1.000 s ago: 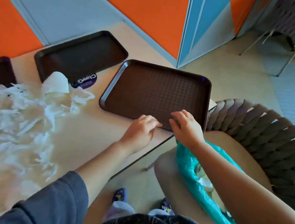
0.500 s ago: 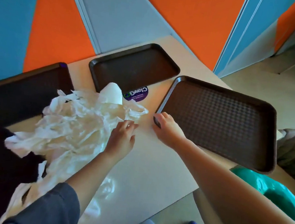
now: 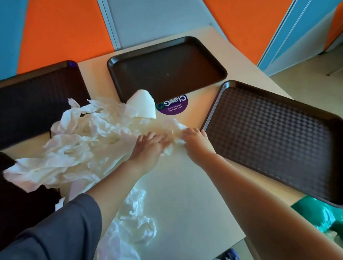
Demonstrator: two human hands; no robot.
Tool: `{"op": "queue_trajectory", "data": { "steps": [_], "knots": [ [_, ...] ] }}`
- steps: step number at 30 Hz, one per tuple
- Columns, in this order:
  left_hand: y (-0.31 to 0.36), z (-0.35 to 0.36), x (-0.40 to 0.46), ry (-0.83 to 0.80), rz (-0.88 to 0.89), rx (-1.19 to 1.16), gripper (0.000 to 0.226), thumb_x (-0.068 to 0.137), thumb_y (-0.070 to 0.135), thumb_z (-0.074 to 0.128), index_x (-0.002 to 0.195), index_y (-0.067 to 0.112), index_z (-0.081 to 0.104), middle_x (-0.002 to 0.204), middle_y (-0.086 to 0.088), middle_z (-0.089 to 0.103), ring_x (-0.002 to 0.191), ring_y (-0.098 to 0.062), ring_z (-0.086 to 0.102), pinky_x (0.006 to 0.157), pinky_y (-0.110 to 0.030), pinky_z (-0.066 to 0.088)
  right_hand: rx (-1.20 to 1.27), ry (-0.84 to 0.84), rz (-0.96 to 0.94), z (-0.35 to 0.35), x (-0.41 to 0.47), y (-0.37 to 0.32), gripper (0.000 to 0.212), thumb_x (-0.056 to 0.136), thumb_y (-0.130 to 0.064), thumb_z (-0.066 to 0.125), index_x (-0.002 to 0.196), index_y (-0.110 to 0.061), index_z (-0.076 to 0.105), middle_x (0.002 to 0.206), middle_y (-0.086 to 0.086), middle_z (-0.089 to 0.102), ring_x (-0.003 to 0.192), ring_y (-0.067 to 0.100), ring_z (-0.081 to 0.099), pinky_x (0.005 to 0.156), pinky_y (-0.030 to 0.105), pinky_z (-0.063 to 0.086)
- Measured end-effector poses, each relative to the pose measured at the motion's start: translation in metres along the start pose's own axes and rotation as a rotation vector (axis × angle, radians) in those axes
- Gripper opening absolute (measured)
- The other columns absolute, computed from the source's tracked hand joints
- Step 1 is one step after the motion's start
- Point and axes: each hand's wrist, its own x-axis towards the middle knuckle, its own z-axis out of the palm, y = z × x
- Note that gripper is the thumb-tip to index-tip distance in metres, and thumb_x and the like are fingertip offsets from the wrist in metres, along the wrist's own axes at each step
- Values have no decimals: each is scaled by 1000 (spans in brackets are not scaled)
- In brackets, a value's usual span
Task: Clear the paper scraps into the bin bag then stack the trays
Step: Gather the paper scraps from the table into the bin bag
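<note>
On the desk (image 3: pixel 181 202), a heap of white scraps (image 3: pixel 79 143) spread from centre to the left edge, with more crumpled ones (image 3: pixel 134 229) nearer the body. At the heap's right end, both hands meeting: left hand (image 3: pixel 148 146) palm down on the paper, fingers curled into it; right hand (image 3: pixel 196 141) just beside, fingers bent and pinching the same wad. Grip on each side partly closed around paper, though how firmly cannot be told. Around the heap, three brown trays: far tray (image 3: pixel 167 68) by the wall, right tray (image 3: pixel 276 138) overhanging the desk edge and just beside the right hand, left tray (image 3: pixel 25 102) partly under the scraps. Against the far tray's near rim, a white curved piece (image 3: pixel 143 104) standing up, next to a purple round sticker (image 3: pixel 173 105). At lower right, below the desk edge, a teal bag (image 3: pixel 327 220) with some paper showing inside. Over the left forearm, a dark sleeve (image 3: pixel 59 234).
</note>
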Motion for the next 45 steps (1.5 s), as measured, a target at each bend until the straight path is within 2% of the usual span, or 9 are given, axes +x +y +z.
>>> {"op": "queue_trajectory", "data": {
  "steps": [2, 5, 11, 17, 22, 27, 31, 37, 45],
  "knots": [
    [-2, 5, 0, 73, 39, -32, 41, 75, 5, 67, 111, 25, 67, 121, 3, 61, 111, -27, 49, 83, -37, 30, -47, 62, 10, 2, -6, -1, 27, 86, -2, 52, 109, -13, 60, 113, 5, 53, 112, 25, 43, 91, 37, 32],
    [-3, 11, -2, 142, 68, -70, 17, 65, 9, 78, 77, 18, 72, 85, 2, 67, 91, -28, 58, 73, -36, 30, -20, 77, 24, 4, -13, -3, 26, 83, 3, 49, 102, -10, 62, 105, 7, 56, 108, 27, 42, 85, 36, 33],
    [3, 14, -9, 59, 38, -242, 13, 69, 4, 73, 65, 6, 61, 67, -12, 58, 65, -32, 59, 63, -36, 47, 244, 249, 95, -4, -31, 0, 27, 80, 9, 49, 100, -6, 58, 99, 13, 60, 96, 29, 45, 80, 37, 44],
    [44, 8, -13, 145, 95, -190, 21, 72, 22, 41, 57, 16, 54, 60, -1, 55, 57, -25, 56, 65, -30, 30, 343, 337, 201, -26, -64, 28, 32, 88, 3, 46, 119, -5, 51, 114, 13, 54, 106, 29, 47, 78, 36, 43],
    [98, -2, 0, 248, 158, -186, 18, 71, 14, 73, 62, 18, 59, 67, 3, 60, 69, -20, 55, 67, -29, 22, 319, 380, 259, -32, -108, 68, 35, 89, 3, 47, 123, -5, 49, 114, 14, 54, 107, 30, 47, 80, 39, 44],
    [170, 5, 19, 231, 320, -345, 7, 77, -3, 66, 76, 3, 62, 75, -9, 59, 70, -27, 56, 60, -35, 44, 323, 414, 338, -34, -169, 121, 37, 89, 1, 48, 125, -6, 50, 114, 14, 54, 108, 30, 46, 83, 37, 43],
    [233, 12, 29, 240, 424, -450, 6, 79, -5, 64, 82, 0, 65, 79, -12, 58, 77, -15, 48, 71, -18, 36, 343, 434, 416, -31, -220, 164, 36, 85, 3, 53, 121, -2, 54, 109, 18, 55, 105, 33, 47, 84, 40, 43],
    [332, 38, 39, 106, 595, -468, 6, 78, -7, 63, 80, -1, 64, 81, -12, 58, 78, -21, 55, 72, -26, 41, 358, 457, 564, -15, -307, 236, 30, 88, 1, 51, 116, -6, 59, 108, 15, 57, 105, 30, 50, 87, 37, 44],
    [430, 87, 42, -74, 666, -482, 15, 75, 2, 52, 82, 2, 66, 83, -12, 63, 85, -18, 52, 81, -19, 35, 398, 378, 699, 31, -406, 290, 20, 86, 0, 53, 102, 0, 65, 99, 21, 57, 96, 36, 53, 81, 37, 44]
  ]
}}
